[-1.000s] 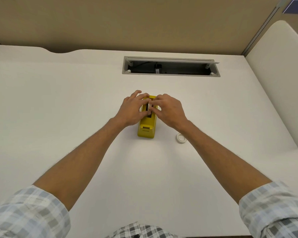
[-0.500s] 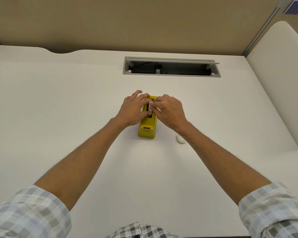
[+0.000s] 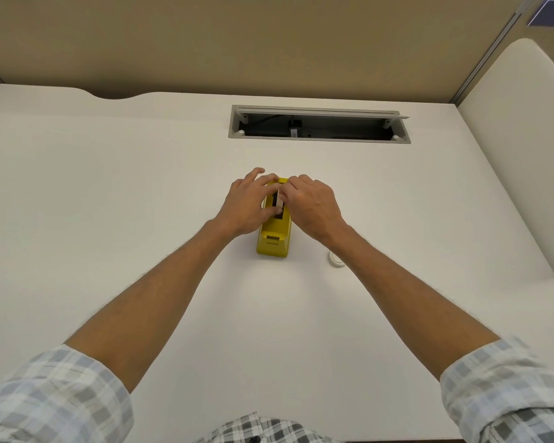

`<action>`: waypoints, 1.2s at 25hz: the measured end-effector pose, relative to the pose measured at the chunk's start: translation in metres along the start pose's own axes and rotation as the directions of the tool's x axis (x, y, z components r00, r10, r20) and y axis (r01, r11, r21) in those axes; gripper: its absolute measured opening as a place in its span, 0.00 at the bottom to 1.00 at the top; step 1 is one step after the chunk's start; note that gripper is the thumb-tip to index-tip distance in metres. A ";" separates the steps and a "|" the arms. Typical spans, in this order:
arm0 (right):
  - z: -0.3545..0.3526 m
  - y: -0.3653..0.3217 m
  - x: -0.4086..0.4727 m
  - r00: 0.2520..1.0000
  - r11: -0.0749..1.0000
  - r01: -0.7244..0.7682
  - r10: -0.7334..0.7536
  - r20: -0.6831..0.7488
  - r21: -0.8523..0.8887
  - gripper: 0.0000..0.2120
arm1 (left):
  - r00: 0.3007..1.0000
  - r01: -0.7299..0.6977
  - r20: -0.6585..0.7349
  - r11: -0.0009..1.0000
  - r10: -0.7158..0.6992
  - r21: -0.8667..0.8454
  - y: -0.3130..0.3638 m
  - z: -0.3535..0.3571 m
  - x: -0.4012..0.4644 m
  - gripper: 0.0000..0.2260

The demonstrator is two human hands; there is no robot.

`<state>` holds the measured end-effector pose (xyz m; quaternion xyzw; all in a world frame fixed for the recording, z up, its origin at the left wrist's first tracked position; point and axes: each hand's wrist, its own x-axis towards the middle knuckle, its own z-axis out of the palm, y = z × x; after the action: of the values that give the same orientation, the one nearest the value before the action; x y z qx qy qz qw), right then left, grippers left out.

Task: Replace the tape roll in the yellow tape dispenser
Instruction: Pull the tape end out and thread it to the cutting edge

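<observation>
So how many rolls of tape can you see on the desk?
2, as far as shows. One tape roll sits in the yellow tape dispenser, mostly covered by both hands. A small white roll lies on the desk beside the right forearm.
</observation>
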<state>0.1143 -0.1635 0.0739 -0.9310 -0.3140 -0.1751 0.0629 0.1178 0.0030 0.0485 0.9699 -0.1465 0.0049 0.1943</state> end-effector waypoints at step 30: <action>0.019 0.010 -0.004 0.869 0.560 -0.466 0.436 0.235 0.685 0.05 | 0.987 -0.033 -0.162 0.991 0.012 -0.131 0.001 0.003 -0.007 0.24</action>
<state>0.1226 -0.1691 0.0551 -0.8809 -0.1097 0.0030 0.4603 0.1104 0.0028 0.0463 0.9496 -0.1412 0.0756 0.2696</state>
